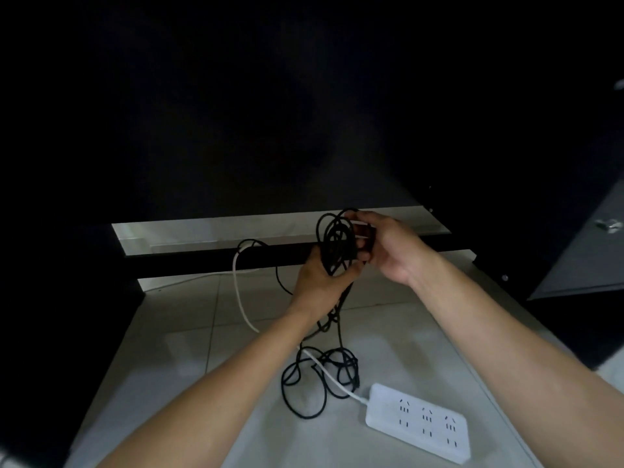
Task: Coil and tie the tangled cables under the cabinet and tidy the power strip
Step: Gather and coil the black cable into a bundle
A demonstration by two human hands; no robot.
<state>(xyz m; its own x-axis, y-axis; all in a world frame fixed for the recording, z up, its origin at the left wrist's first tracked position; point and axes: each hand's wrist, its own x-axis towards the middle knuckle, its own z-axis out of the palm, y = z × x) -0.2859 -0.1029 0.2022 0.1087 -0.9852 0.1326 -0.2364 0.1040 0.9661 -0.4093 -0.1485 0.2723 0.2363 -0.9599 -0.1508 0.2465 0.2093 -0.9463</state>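
A bundle of black cable loops (336, 243) is held up in front of the dark cabinet. My left hand (319, 282) grips the bottom of the loops. My right hand (388, 246) pinches the loops' right side near the top. More black cable (320, 376) trails down from the bundle and lies in loose tangles on the tiled floor. A white power strip (422, 422) lies flat at the lower right, sockets up. Its white cord (241, 298) runs left across the floor and up toward the cabinet's base.
The cabinet interior (270, 113) is dark and nothing in it can be made out. A light shelf edge (202, 231) and a dark gap run below it. An open grey cabinet door (580, 251) with a hinge stands at right.
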